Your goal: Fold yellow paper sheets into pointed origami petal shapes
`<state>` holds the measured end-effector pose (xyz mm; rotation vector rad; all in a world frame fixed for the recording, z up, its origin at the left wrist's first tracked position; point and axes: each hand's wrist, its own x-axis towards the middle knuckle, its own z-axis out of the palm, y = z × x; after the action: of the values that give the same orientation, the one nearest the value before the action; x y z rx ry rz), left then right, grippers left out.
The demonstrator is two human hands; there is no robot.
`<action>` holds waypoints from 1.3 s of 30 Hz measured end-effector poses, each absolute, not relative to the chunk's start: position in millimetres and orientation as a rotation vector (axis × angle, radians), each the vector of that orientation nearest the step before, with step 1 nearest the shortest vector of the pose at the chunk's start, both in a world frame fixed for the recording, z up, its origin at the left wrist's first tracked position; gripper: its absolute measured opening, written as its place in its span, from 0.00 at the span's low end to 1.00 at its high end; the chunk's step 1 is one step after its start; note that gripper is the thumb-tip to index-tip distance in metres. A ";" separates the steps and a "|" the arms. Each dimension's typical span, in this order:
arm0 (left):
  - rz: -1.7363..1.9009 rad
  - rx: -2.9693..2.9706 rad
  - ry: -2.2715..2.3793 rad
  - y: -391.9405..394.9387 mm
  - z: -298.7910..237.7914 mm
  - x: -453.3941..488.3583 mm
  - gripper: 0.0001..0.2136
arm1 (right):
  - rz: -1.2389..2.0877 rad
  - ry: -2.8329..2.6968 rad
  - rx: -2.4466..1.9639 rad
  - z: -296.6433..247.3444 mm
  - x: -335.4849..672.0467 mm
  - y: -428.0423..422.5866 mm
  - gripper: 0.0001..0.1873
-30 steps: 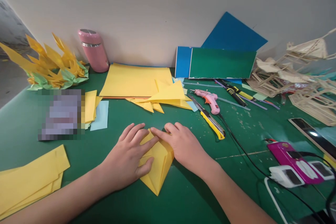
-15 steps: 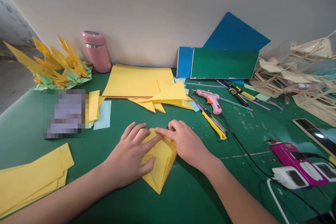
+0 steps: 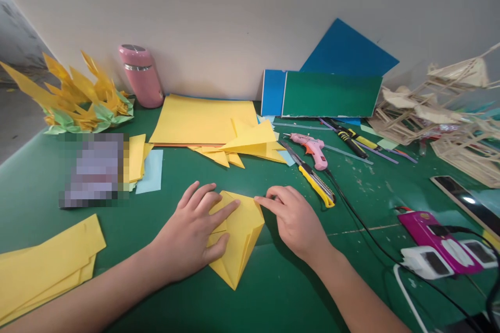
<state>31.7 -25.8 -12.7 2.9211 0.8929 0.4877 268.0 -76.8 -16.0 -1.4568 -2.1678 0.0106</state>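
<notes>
Clock centred on the folded piece, twelve pointing to the wall.

- Piece, yellow paper, folded to a kite shape with layered flaps: lying flat at centre on the green-topped table, its point facing six.
- Left hand: arriving from eight, fingers spreading, index and thumb pressing the paper down.
- Right hand: resting at two, index tip touching the paper's upper right edge, other fingers curling; whether they are pinching the edge cannot be told.
- Step, as judged: creasing is in hand, the left bracing, the right working the upper edge. Next move is seemingly calling for firm pressure along that edge, layers staying aligned.
- Stack, yellow rectangular paper strips: lying at eight.
- Cutter, yellow-handled, blade extending: lying at two.
- Glue gun, pink plastic, black-corded: lying at one, just beyond the cutter.
- Folded pieces, yellow paper, pointed: lying at twelve, overlapping large yellow sheets.
- Flask, pink, silver-banded: standing at eleven, near the wall.
</notes>
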 end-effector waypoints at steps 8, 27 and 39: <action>0.485 2.914 0.888 -27.7 -11.6 33.2 0.20 | 0.282 -1.984 -1.546 -9.0 248.3 -66.9 0.07; 0.482 2.798 0.897 -28.5 -7.2 34.7 0.17 | 0.375 -2.163 -1.153 -5.9 248.5 -66.6 0.19; 0.704 2.512 0.842 -19.3 -10.5 26.9 0.15 | 0.322 -2.228 -1.057 -2.9 243.9 -68.8 0.19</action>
<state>26.9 -19.3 -10.5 2.5121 0.8423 0.7044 243.9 -68.8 -2.9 -1.0565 -2.2281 0.3220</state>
